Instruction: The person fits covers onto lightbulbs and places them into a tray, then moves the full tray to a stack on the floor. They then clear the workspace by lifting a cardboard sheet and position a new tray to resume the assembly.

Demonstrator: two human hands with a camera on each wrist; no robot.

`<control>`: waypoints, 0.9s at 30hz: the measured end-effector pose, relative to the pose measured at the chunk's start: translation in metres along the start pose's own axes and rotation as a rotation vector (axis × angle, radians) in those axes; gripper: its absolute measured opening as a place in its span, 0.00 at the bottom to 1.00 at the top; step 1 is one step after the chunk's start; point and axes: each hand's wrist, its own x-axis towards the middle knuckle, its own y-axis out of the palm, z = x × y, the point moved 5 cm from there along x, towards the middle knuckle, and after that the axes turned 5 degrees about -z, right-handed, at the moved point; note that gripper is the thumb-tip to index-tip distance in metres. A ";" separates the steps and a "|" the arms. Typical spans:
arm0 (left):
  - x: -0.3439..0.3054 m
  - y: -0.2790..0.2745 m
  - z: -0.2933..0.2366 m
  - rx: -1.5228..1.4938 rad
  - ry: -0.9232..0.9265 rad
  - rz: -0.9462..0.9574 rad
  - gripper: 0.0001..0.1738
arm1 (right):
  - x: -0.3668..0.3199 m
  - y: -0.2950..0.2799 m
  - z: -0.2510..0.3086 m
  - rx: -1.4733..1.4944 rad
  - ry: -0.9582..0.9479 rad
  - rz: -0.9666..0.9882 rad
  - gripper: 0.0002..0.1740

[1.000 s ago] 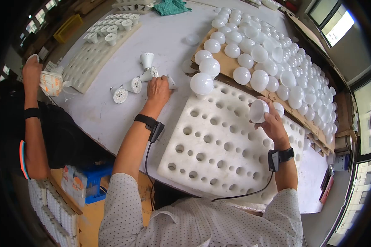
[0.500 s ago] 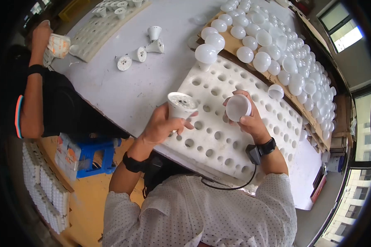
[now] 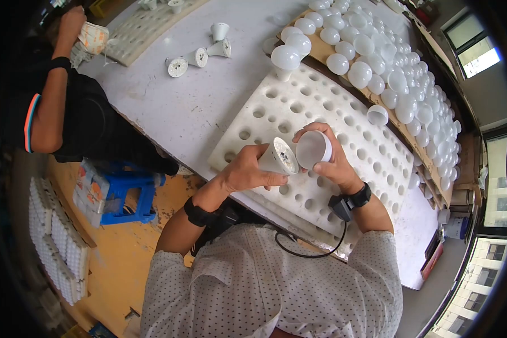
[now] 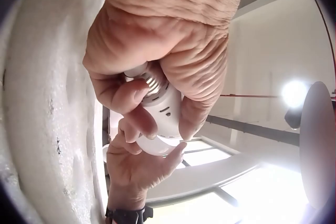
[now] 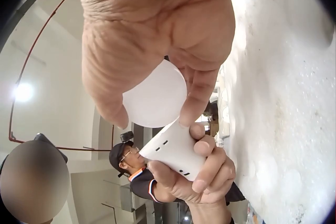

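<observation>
My left hand [image 3: 248, 171] grips a white cone-shaped bulb base [image 3: 278, 156] by its narrow end, its round face with small parts turned toward the other hand. My right hand [image 3: 335, 160] holds a white hollow dome cover [image 3: 313, 150] between thumb and fingers, its open side facing the base. Rim and base lie very close over the white foam board [image 3: 298, 107]; whether they touch, I cannot tell. In the left wrist view, the base [image 4: 163, 111] shows a metal screw end among the fingers. The right wrist view has the dome [image 5: 156, 98] beside the slotted base [image 5: 176, 148].
Several bulb bases [image 3: 198, 57] lie on the table at the upper left, near another holed board [image 3: 143, 31]. Many white domes [image 3: 397, 80] cover a cardboard sheet [image 3: 321, 49] at the right. Another person's arm [image 3: 55, 96] is at the left, above a blue stool [image 3: 130, 197].
My left hand has picked up a base from the table and brought it over the foam board. The right hand has moved left with its dome, and the two parts now face each other closely.
</observation>
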 end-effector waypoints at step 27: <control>-0.005 0.009 -0.004 0.439 0.084 0.092 0.32 | -0.011 0.042 0.003 -0.650 -0.510 0.101 0.34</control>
